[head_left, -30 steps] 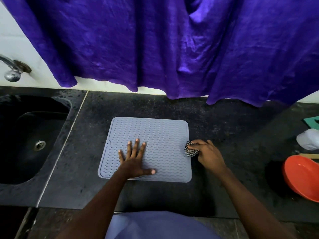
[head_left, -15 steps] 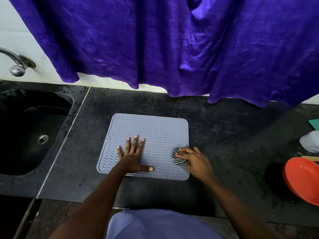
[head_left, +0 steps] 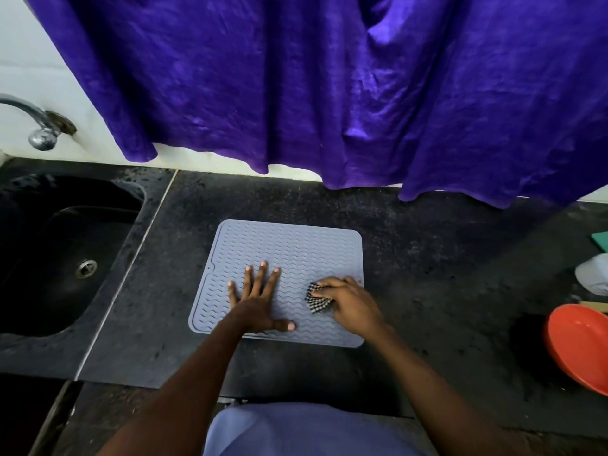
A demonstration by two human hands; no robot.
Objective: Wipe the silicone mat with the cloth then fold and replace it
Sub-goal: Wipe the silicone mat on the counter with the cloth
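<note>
A grey silicone mat (head_left: 289, 248) with a wavy ridged surface lies flat on the dark stone counter. My left hand (head_left: 258, 299) presses flat on its near left part, fingers spread. My right hand (head_left: 348, 301) rests on the mat's near right part and grips a small black-and-white checked cloth (head_left: 316, 301), bunched under the fingers and touching the mat. Most of the cloth is hidden by the hand.
A black sink (head_left: 62, 255) with a metal tap (head_left: 36, 126) is at the left. A purple curtain (head_left: 329, 93) hangs behind the counter. At the right edge sit an orange bowl (head_left: 579, 347), a white object (head_left: 592, 278) and a green item (head_left: 600, 240).
My right hand has slid the cloth leftwards from the mat's right edge onto its surface. The left hand has stayed pressed in place.
</note>
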